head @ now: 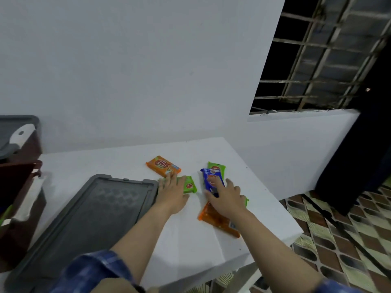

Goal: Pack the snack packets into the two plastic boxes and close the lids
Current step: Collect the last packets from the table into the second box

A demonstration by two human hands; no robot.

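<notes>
Several snack packets lie on the white table [190, 240]. My left hand [172, 192] lies flat with straight fingers on a green packet [189, 185], fingertips near an orange packet [163, 166]. My right hand [227, 197] rests with spread fingers on a blue packet [211, 179], which overlaps another green packet [216, 167]. A second orange packet [218, 220] lies under my right wrist, and a green edge [246, 201] shows beside it. A grey lid [88, 218] lies flat at the left. Two brown plastic boxes [14, 208] stand at the far left, one [27, 142] with a grey lid on it.
A white wall stands close behind the table. A barred window [317, 60] is at the upper right. The table's right edge drops to a patterned tiled floor [349, 240]. A dark door or curtain [359, 166] hangs at the right.
</notes>
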